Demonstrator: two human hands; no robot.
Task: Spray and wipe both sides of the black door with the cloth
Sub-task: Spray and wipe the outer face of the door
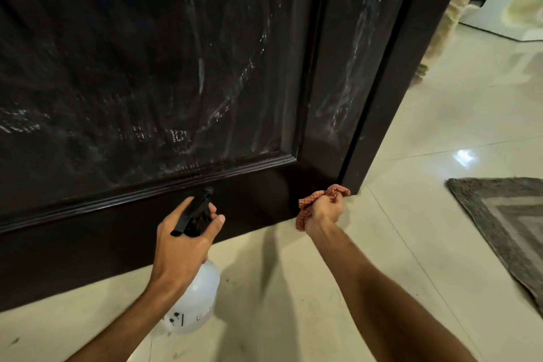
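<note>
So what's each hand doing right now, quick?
Left hand: grips the spray bottle, finger by the trigger.
Right hand: grips the orange cloth at the black door's bottom corner.

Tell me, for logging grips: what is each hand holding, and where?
Left hand grips the translucent plastic spray bottle at its black trigger head; right hand clutches the bunched orange cloth.

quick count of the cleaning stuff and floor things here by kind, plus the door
spray bottle, in the left hand: 1
orange cloth, bunched in the right hand: 1
black door: 1
grey mat on the floor: 1
total: 4
</note>
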